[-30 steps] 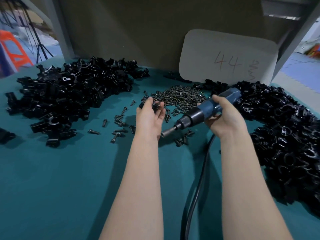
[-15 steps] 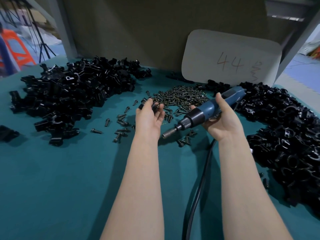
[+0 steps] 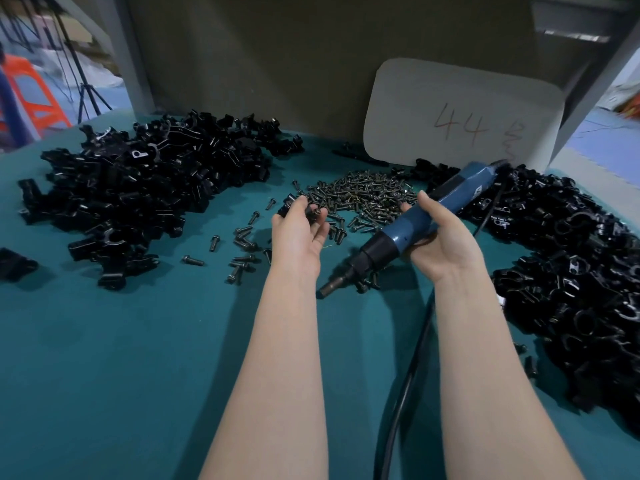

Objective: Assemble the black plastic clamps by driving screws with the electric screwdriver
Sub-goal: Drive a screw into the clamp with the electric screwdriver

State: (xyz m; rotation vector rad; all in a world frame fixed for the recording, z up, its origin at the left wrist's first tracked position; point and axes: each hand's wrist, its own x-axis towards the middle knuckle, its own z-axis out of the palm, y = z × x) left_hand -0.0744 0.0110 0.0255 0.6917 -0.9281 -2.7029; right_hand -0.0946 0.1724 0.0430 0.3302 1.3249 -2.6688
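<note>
Nearest the camera, the black cord (image 3: 403,389) runs up the teal counter (image 3: 121,341) between the two forearms to the electric screwdriver (image 3: 398,237). The right hand (image 3: 441,244) is wrapped round the tool's blue body. The bit slants down and to the near left, and its tip sits low over the cloth, well apart from any part. Whether it touches the counter cannot be told.

Just left of it, the left hand (image 3: 299,230) curls its fingers round one black clamp (image 3: 288,204), with what looks like a screw (image 3: 317,211) at the fingertips. The clamp is held above the loose screws (image 3: 242,244) scattered on the cloth, at the near edge of the screw pile (image 3: 363,194).

Farther out, a large heap of black clamps (image 3: 138,188) fills the left of the counter, and a second heap (image 3: 571,271) runs along the right. A white card (image 3: 460,112) marked "44" leans against the back wall.

Judging by this, the person is between drives: a screw seems to be getting seated in the held clamp, and the bit is not yet on it. The pictures do not show which heap is finished work and which is stock. With so many screws and clamps lying out, much of the job likely remains.
</note>
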